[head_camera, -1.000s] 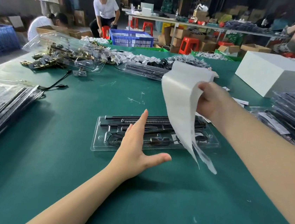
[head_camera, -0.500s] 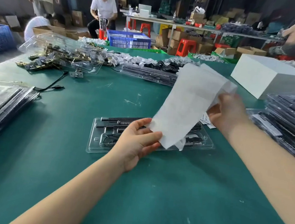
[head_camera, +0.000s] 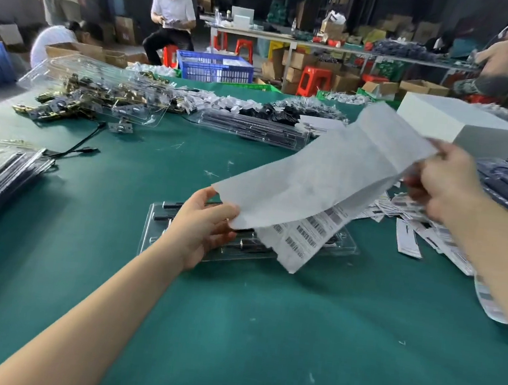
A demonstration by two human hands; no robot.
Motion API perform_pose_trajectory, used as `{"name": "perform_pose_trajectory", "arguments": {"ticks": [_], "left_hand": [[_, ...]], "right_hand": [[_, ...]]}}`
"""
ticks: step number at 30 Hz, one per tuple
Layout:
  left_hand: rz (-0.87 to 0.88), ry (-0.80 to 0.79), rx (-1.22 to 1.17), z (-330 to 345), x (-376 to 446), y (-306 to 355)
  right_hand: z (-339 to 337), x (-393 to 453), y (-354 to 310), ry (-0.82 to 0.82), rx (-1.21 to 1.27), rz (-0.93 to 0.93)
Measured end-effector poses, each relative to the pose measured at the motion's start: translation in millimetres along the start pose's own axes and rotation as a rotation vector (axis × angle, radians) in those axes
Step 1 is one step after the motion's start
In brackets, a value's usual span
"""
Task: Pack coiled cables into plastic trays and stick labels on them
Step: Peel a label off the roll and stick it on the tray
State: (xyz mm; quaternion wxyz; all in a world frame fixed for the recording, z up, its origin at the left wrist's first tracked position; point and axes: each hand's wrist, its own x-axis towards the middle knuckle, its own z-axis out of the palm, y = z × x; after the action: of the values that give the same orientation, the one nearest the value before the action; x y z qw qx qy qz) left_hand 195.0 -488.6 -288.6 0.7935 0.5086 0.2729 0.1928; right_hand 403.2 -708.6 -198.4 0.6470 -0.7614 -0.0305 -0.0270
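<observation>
A clear tray (head_camera: pixel 346 245) lies on the green tabletop (head_camera: pixel 230 332), its long axis running left to right, with black coiled cables (head_camera: pixel 249 245) packed in its slots. Just above the tray, a white label sheet (head_camera: pixel 327 175) slants from lower left up to the right, barcodes on its underside. The left hand (head_camera: pixel 201 227), over the tray's left half, pinches the sheet's lower corner with curled fingers; the right hand (head_camera: pixel 443 182), up and right of the tray, grips the upper end. 1 second ago the sheet hung down from the right hand alone and the left hand was open. Right of the tray lie loose labels (head_camera: pixel 413 223); behind it, a white box (head_camera: pixel 462 127).
</observation>
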Motion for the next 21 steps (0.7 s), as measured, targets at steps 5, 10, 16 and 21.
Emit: {"name": "perform_pose_trajectory", "arguments": {"ticks": [5,10,16,21], "left_hand": [[-0.15,-0.192,-0.191,0.5,-13.7,34.9],[-0.017,-0.314,-0.639,32.6,-22.3,92.7],[0.136,-0.69,-0.193,144.1,-41.4,93.5],[0.027,-0.943,0.695,135.5,-30.1,38.9]], "right_hand": [[9.4,0.2,-33.4,-0.014,0.028,-0.047],[33.7,-31.2,10.3,-0.21,0.39,0.43],[79.9,-90.3,54.7,-0.323,0.504,0.64],[78.9,-89.1,52.9,-0.311,0.675,0.67]]}}
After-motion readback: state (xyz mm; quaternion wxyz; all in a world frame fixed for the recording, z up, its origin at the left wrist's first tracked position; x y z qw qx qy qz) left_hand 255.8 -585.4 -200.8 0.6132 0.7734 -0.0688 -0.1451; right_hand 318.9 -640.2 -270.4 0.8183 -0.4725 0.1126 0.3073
